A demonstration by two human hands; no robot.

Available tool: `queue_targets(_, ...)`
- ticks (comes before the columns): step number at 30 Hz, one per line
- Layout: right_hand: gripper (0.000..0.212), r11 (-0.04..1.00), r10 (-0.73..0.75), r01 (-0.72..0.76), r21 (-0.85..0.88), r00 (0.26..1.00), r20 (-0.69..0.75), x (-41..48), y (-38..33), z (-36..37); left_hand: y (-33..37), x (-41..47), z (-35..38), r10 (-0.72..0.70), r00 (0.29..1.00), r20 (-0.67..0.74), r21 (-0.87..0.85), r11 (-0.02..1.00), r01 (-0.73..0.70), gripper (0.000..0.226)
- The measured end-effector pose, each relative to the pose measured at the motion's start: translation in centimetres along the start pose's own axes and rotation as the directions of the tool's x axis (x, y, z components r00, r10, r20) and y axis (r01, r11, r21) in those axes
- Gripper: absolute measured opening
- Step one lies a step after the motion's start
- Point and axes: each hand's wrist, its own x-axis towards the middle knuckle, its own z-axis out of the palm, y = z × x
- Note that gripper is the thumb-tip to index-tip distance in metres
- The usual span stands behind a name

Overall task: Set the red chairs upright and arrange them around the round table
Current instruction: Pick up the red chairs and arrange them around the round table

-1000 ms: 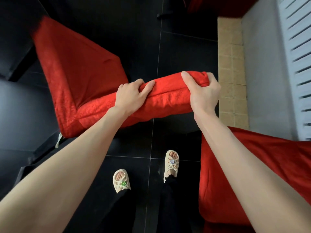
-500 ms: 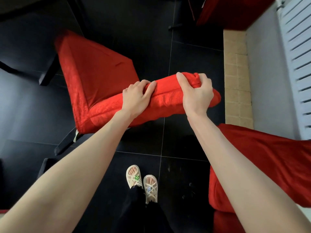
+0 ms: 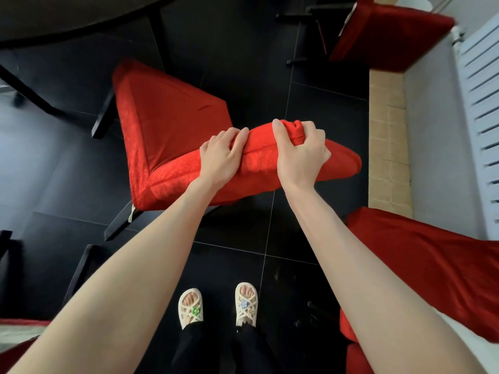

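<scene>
Black floor tiles (image 3: 67,171) fill the room, and the dark round surface (image 3: 54,14) curves across the far left corner. Near it a red chair (image 3: 167,130) is upright. Both hands grip the top of its backrest. The left hand (image 3: 221,155) has its fingers curled over the edge, and the right hand (image 3: 299,155) has its fingers clamped tight on bunched fabric.

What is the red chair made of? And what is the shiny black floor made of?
The red chair looks covered in soft cloth, maybe velvet: it shimmers and bunches into folds under the right hand. Its legs look like black painted wood, perhaps. The floor looks like glossy dark tile: thin joint lines, pale reflections.
</scene>
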Motion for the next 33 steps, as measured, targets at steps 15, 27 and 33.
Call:
queue_targets(15,0.042,0.994,0.113,-0.110,-0.024,0.965,0.236,-3.9,-1.3,1.1,-1.8,-2.2,-6.4,-0.045,0.994,0.099,-0.024,0.999,0.047,0.030)
queue_targets(27,0.029,0.992,0.096,-0.115,0.048,0.948,0.304,-7.2,-3.0,3.2,-1.1,-5.6,-11.3,-0.092,0.995,0.027,-0.127,0.987,0.094,0.040)
queue_targets(33,0.042,0.997,0.072,-0.069,-0.021,0.940,0.334,-7.7,-2.4,4.0,1.0,-7.3,-11.4,-0.117,0.993,-0.031,-0.157,0.981,0.110,0.040)
